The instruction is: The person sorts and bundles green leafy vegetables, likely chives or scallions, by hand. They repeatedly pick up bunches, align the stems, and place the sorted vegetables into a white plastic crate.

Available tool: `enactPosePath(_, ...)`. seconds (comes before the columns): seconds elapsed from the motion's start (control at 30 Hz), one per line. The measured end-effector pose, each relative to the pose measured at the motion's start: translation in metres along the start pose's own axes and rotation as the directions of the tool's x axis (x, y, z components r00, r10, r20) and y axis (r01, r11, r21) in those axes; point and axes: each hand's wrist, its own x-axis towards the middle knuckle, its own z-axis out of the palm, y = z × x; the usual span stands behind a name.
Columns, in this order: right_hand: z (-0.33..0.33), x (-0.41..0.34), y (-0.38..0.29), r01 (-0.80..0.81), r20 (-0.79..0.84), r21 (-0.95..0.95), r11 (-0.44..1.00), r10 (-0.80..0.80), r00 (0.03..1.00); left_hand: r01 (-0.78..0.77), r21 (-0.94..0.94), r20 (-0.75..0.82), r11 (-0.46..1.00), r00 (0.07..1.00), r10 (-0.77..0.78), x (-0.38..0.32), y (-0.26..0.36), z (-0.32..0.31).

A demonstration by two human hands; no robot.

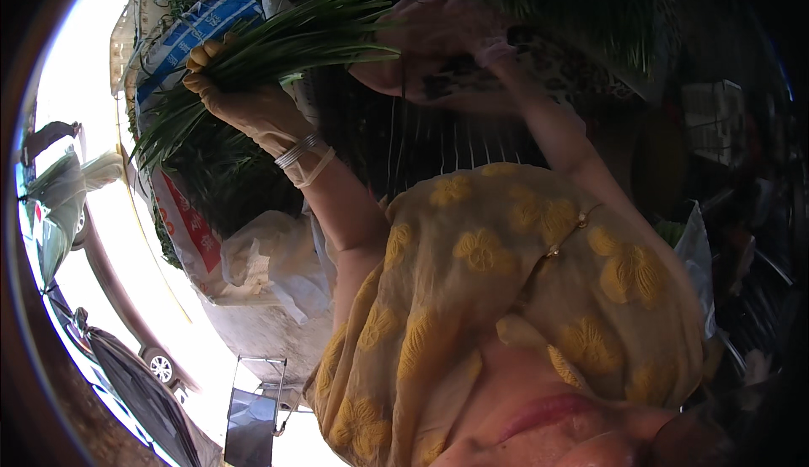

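Note:
My left hand point(243, 104), in a thin beige glove with silver bangles at the wrist, is closed around a bunch of long, flat green leaves point(297, 37) that look like garlic chives. One end of the bunch points right, and the other droops to the lower left. At its right end is my right hand point(436, 25), also gloved and in deep shade. Its fingers are too dark to tell whether they grip the leaves. Below the left hand, more dark green leaves point(234, 183) lie in a heap over printed sacking.
A blue-and-white printed sack point(196, 31) lies behind the bunch. Crumpled whitish plastic point(272, 258) sits at the heap's near edge. More long green leaves point(588, 6) are at upper right, and a pale plastic crate point(714, 119) stands farther right. Vehicles point(161, 366) are outside at left.

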Motion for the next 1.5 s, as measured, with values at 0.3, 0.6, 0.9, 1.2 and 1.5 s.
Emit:
enactPosePath(0.3,0.009,-0.009,-0.083,0.18,0.013,0.776,0.605,-0.3,0.954,-0.007,-0.069,-0.022,0.998,1.0,0.005,-0.01,0.0,0.001)
enactPosePath(0.6,-0.055,-0.023,-0.138,0.145,-0.093,0.7,0.7,-0.112,0.989,0.145,-0.421,-0.061,0.895,0.98,-0.188,-0.008,0.012,0.005)
enactPosePath(0.9,-0.131,-0.008,-0.163,0.615,-0.382,-0.117,0.78,-0.607,0.697,0.226,-0.481,-0.036,0.847,0.96,-0.276,-0.012,-0.01,0.003)
enactPosePath(1.2,-0.15,-0.024,-0.134,0.184,-0.265,0.884,0.43,0.136,0.955,0.206,-0.599,0.112,0.774,0.978,-0.175,-0.009,-0.007,0.003)
enactPosePath(1.5,-0.127,-0.022,-0.158,0.318,-0.295,0.357,0.878,-0.217,0.931,0.354,-0.738,0.392,0.574,0.918,-0.062,-0.003,-0.019,-0.007)
